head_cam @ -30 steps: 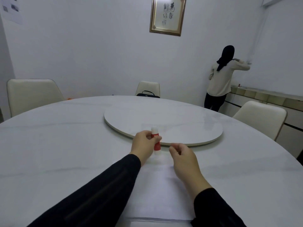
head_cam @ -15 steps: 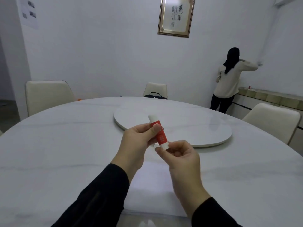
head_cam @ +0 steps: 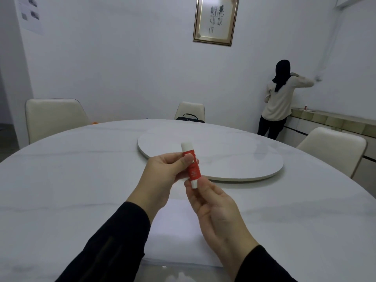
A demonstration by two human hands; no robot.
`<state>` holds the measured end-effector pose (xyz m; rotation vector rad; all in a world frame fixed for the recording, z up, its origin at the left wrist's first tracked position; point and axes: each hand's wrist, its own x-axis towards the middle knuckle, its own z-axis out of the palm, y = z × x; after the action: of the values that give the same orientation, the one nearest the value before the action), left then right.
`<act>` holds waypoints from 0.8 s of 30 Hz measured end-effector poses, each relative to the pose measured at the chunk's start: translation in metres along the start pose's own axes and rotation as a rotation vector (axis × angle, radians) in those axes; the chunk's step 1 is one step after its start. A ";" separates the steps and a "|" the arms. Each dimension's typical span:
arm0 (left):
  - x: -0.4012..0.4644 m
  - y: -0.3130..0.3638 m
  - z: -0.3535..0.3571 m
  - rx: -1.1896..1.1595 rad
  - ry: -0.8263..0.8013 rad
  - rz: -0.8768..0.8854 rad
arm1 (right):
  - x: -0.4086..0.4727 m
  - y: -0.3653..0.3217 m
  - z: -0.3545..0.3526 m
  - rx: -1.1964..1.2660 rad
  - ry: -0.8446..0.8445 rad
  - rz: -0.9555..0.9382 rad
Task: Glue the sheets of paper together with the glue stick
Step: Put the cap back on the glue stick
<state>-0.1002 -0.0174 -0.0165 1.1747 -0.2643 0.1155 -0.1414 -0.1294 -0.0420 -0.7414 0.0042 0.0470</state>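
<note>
A red glue stick (head_cam: 192,169) with a white cap on top is held nearly upright above the table. My left hand (head_cam: 162,176) pinches its red body from the left. My right hand (head_cam: 213,208) grips its white bottom end from below. White sheets of paper (head_cam: 175,233) lie flat on the table under my hands, partly hidden by both arms.
The round white marble table (head_cam: 61,190) carries a raised turntable (head_cam: 234,159) just beyond my hands. Cream chairs (head_cam: 53,119) stand around it, one holding a black bag (head_cam: 189,117). A person (head_cam: 280,100) stands at the far right wall by a low counter.
My left hand lifted the glue stick off the table and raised it. My right hand came up and took hold of its bottom end.
</note>
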 end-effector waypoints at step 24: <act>-0.006 -0.002 0.001 0.113 0.010 -0.030 | 0.000 0.004 -0.004 -0.011 -0.024 0.203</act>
<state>-0.1057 -0.0185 -0.0193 1.2892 -0.2335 0.1106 -0.1414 -0.1290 -0.0475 -0.7494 0.0560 0.2497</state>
